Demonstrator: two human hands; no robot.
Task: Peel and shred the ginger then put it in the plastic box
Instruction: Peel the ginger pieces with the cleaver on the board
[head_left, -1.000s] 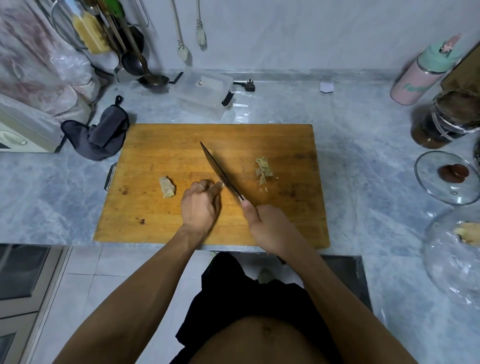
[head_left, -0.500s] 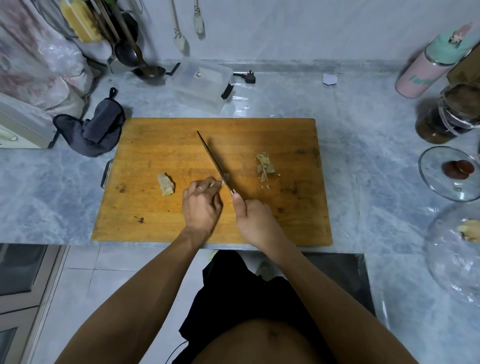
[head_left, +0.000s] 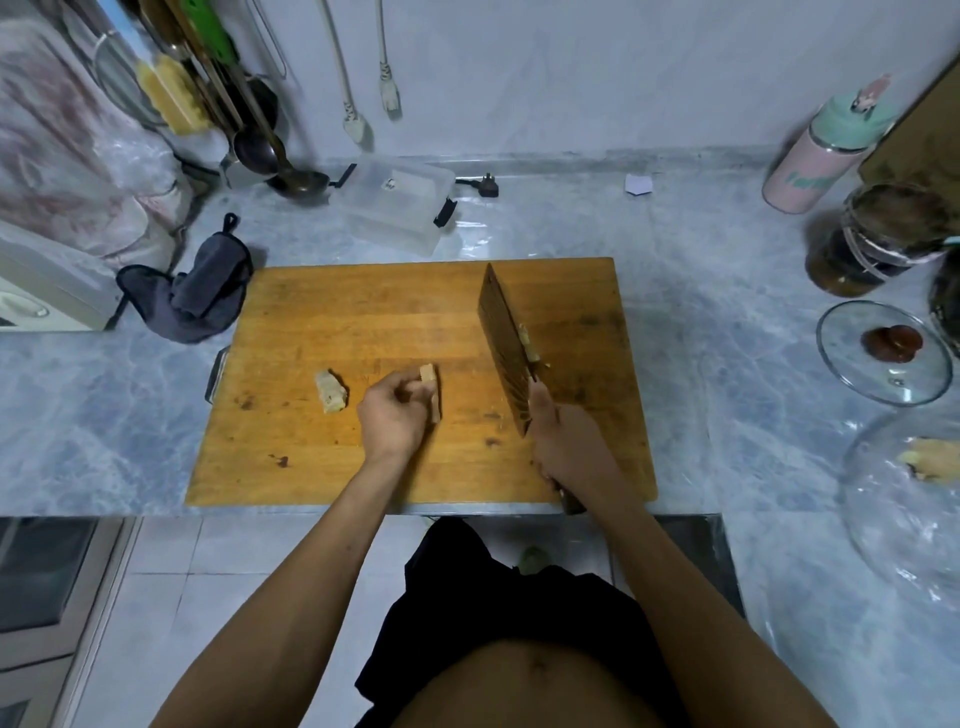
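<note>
From the head view, the left hand (head_left: 397, 415) pinches a ginger piece (head_left: 432, 389) on the cutting board (head_left: 363, 312); the right hand (head_left: 569, 441) grips the cleaver (head_left: 501, 343), tilted over cut scraps. Fingertips sit close to where the blade would land — a slip risks a cut. The plastic box (head_left: 397, 208) waits far behind on grey marble counter (head_left: 727, 364) — a cramped kitchen corner.

Home kitchen: marble counter (head_left: 727, 415), cutting board (head_left: 363, 322) at front edge, ladles (head_left: 291, 171) hung in back-left corner, jars (head_left: 872, 244) and pot lid (head_left: 883, 353) at right edge.
</note>
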